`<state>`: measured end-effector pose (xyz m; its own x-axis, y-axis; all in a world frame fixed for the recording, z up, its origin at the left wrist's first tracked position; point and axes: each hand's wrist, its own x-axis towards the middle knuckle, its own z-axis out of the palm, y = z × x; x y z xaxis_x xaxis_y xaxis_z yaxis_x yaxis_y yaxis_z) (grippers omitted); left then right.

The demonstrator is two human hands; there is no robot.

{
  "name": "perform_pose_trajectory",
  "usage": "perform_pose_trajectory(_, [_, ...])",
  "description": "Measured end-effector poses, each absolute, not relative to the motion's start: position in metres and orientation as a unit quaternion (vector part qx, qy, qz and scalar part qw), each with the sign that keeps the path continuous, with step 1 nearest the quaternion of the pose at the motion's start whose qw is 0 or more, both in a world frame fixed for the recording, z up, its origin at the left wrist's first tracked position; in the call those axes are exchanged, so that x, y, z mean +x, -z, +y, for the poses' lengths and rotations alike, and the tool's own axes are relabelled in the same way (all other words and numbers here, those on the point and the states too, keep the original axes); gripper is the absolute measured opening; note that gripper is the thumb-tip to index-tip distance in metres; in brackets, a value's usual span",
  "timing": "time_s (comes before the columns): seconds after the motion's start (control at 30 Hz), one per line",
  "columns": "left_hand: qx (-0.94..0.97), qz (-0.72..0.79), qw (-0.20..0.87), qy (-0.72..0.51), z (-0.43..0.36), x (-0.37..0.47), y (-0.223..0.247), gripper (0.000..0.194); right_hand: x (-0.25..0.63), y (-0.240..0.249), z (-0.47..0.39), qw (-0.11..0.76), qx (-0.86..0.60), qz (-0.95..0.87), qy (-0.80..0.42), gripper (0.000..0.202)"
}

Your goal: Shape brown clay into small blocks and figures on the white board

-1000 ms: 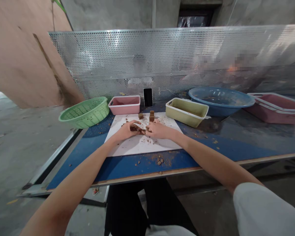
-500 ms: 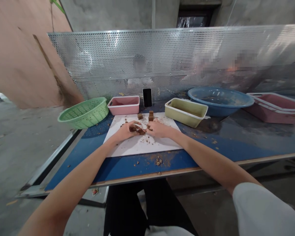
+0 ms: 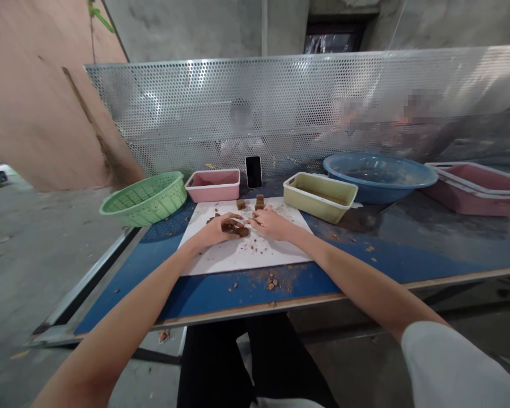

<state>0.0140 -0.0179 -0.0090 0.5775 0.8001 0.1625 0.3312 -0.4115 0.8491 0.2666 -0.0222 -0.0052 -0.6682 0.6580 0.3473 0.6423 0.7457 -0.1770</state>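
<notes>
My left hand [image 3: 217,231] curls its fingers around a dark brown clay-like lump [image 3: 242,232] low over a white board [image 3: 221,262]. Close by on the right, my right hand [image 3: 272,224] has its fingers drawn together in a pinch; whatever is between them is too small to make out. Just beyond the hands stand a small brown block [image 3: 241,204] and a taller brown piece [image 3: 259,202]. More brown bits lie behind my left hand, partly covered by it. Crumbs [image 3: 255,247] are scattered on the board below my fingers.
Along the back are a green basket [image 3: 147,201], a pink bin [image 3: 216,190], a phone [image 3: 253,172], an olive bin [image 3: 318,198], a blue basin [image 3: 380,175] and stacked pink bins [image 3: 476,192]. Behind rises a perforated metal panel [image 3: 280,107]. Small stones [image 3: 272,281] lie near the table edge.
My right hand has drawn slightly away from the lump, leaving a wider gap between the hands. The left-hand fingers have spread a little around the lump. The view has tipped slightly upward.
</notes>
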Motion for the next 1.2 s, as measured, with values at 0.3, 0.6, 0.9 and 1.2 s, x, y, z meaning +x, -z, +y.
perform_pose_trajectory(0.3, [0.803,0.362,0.379,-0.284,-0.017,0.015,0.007,0.056,0.255,0.013,-0.022,0.154,-0.394,-0.905,-0.03,0.042])
perform_pose_trajectory(0.6, [0.807,0.359,0.349,-0.314,-0.021,0.018,0.006,0.055,0.249,0.014,-0.022,0.203,-0.39,-0.897,-0.032,0.031])
perform_pose_trajectory(0.9, [0.821,0.369,0.306,-0.31,-0.02,0.019,0.008,0.042,0.255,0.013,-0.025,0.266,-0.364,-0.887,-0.101,0.02])
perform_pose_trajectory(1.2, [0.808,0.385,0.319,-0.311,-0.02,0.018,0.011,0.03,0.256,0.01,-0.026,0.329,-0.395,-0.812,-0.275,0.018])
